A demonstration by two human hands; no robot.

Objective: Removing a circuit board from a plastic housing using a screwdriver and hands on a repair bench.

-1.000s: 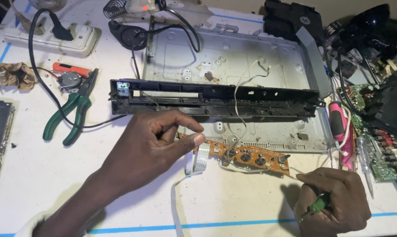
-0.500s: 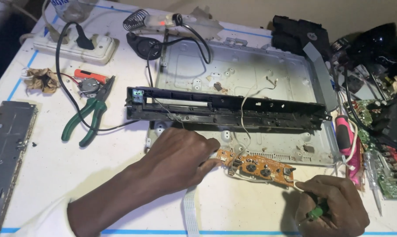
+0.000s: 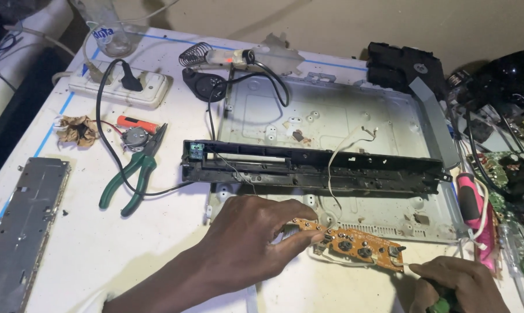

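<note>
My left hand (image 3: 247, 243) pinches the left end of a narrow orange circuit board (image 3: 349, 242) with several round buttons, holding it at the near edge of a grey metal chassis (image 3: 331, 124). My right hand (image 3: 456, 285) is at the bottom right, closed around a green-handled tool (image 3: 444, 304) whose tip meets the board's right end. A long black plastic front panel (image 3: 314, 168) lies across the chassis just beyond the board, with white wires trailing from it.
Green-handled pliers (image 3: 131, 177) and a small motor (image 3: 135, 138) lie to the left. A white power strip (image 3: 120, 87) and soldering iron stand (image 3: 195, 55) sit at the back. A grey metal plate (image 3: 21, 232) lies far left; a pink screwdriver (image 3: 469, 200) and green boards right.
The view has shifted so everything sits further right and lower. My left hand has closed onto the orange board's left end; my right hand stays at its right end with the tool.
</note>
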